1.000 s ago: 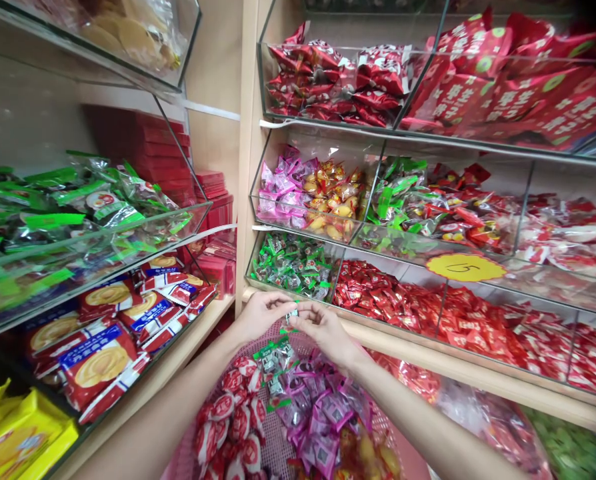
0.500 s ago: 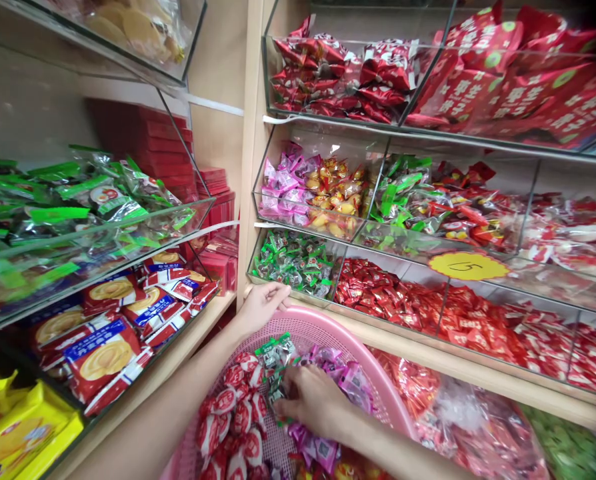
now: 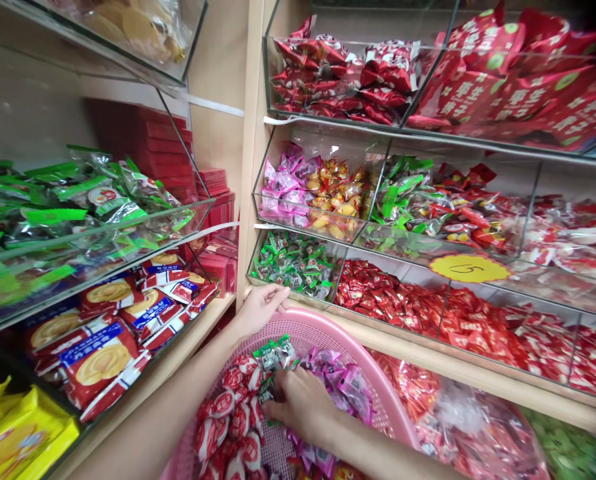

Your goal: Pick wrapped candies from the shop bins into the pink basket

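A pink plastic basket (image 3: 323, 320) with a perforated wall stands at the lower middle. My left hand (image 3: 264, 308) is closed over its far rim, fingers together beside the glass bin edge. Inside the basket, my right hand (image 3: 305, 403) reaches down with curled fingers around green-wrapped candies (image 3: 277, 352), some of them hidden under the palm. Red-and-white wrapped candies (image 3: 241, 407) are heaped on the basket's left side. Purple-wrapped candies (image 3: 348, 387) lie right of my right hand, and a few red and yellow ones show at the bottom edge.
Glass bins of small green candies (image 3: 295, 263) and red candies (image 3: 378, 290) line the shelf just beyond the basket. A yellow price tag (image 3: 469, 269) hangs there. Packaged biscuits (image 3: 101, 363) fill the left shelf. Bagged red sweets (image 3: 483, 423) lie below on the right.
My right hand has shifted slightly left among the green-wrapped candies, its fingers drawn in more. My left hand stays on the basket rim.
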The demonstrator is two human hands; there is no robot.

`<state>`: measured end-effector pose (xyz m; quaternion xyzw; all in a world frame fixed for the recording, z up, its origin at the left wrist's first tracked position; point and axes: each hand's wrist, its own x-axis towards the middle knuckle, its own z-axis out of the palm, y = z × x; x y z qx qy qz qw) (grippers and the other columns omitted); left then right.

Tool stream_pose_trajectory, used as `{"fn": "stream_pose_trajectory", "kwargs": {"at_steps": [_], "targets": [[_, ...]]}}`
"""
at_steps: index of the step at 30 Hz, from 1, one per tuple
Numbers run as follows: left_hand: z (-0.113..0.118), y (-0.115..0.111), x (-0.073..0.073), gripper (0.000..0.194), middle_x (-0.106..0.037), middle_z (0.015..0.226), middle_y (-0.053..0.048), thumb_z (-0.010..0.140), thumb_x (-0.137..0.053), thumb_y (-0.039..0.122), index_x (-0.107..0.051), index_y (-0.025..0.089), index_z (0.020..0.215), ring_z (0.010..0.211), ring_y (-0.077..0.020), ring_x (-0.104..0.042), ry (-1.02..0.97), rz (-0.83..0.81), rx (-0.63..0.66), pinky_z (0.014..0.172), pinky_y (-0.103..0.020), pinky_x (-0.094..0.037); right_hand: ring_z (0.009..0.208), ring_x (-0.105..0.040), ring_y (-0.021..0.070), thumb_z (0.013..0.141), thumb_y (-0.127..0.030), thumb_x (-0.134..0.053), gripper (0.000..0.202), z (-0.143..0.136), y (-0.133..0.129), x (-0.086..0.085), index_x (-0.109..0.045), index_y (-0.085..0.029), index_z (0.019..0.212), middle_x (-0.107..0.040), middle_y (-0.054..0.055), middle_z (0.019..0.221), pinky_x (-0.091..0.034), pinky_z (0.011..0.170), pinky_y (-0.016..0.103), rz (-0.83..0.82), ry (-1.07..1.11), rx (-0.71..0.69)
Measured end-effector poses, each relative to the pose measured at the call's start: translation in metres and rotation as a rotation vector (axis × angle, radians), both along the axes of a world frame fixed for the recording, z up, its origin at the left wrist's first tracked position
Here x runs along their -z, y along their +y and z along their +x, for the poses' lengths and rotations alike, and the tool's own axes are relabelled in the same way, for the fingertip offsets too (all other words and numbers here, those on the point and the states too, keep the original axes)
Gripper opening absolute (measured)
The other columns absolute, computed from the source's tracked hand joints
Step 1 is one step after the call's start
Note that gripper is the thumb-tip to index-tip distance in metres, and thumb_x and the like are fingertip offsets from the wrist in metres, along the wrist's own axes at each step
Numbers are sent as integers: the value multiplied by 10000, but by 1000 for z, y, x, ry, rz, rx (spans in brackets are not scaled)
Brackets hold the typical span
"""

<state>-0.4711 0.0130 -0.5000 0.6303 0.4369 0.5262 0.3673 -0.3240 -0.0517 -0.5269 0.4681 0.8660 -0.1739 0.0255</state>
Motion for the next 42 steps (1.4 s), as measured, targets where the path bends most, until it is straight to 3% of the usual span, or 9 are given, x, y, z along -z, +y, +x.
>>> {"fn": "stream_pose_trajectory", "kwargs": {"at_steps": [5,9,13,18,21,26,33,36,42], "targets": [[0,2,2,328,-614,683,-9,828,-464,440,-597,142,795,627,-106,-567,-12,-8,8,643,-242,-468,818,-610,255,740,-372,-564,267,-5,1,-2,-632,-151,874,-663,113,863,-412,646,305,30,-44,16],[0,2,3,331,-614,683,-9,821,-472,449,-600,143,809,633,-108,-571,-26,-30,-2,643,-241,-470,825,-607,263,739,-494,-580,370,-7,1,-4,-631,-160,889,-660,116,881,-414,649,313,19,-44,-12],[-1,2,3,339,-616,689,-9,826,-461,454,-599,145,813,635,-109,-572,-10,-4,-3,639,-237,-468,718,-593,235,761,-631,-477,483,1,18,-34,-636,-176,759,-654,96,764,-369,579,290,105,-14,7],[-1,2,3,341,-626,685,-11,826,-459,457,-599,147,805,638,-116,-580,-4,-8,-1,639,-241,-463,862,-522,224,900,-241,-415,222,21,76,-88,-623,-171,867,-632,99,866,-325,695,312,645,-97,-47],[0,1,2,343,-620,669,-10,831,-456,451,-601,142,796,611,-109,-571,-4,2,-4,626,-241,-459,950,-463,265,844,-113,-458,188,31,110,-99,-637,-150,890,-594,132,946,-291,771,385,847,-263,-79],[-2,0,2,323,-618,673,-12,833,-467,432,-604,140,827,613,-107,-572,-8,6,4,623,-240,-461,901,-466,247,806,-69,-484,196,35,132,-98,-650,-159,752,-607,104,848,-249,808,417,809,-352,-176],[-2,2,3,354,-643,691,-34,816,-483,459,-604,127,845,614,-124,-596,-43,-43,5,627,-260,-479,809,-469,206,856,-134,-459,147,37,108,-104,-589,-160,790,-579,73,841,-262,646,316,931,-194,-52],[-2,1,2,398,-651,704,-47,814,-473,481,-611,111,867,633,-129,-605,-84,-80,8,648,-265,-483,744,-453,185,879,-134,-430,149,33,86,-87,-562,-158,813,-565,62,866,-269,624,305,1019,-78,-18],[0,-2,1,383,-653,746,-39,793,-517,447,-622,112,946,640,-127,-607,-141,-90,-17,655,-265,-492,788,-445,195,906,-139,-372,196,27,54,-42,-568,-133,893,-574,90,1002,-307,685,322,1073,103,-306]]}}
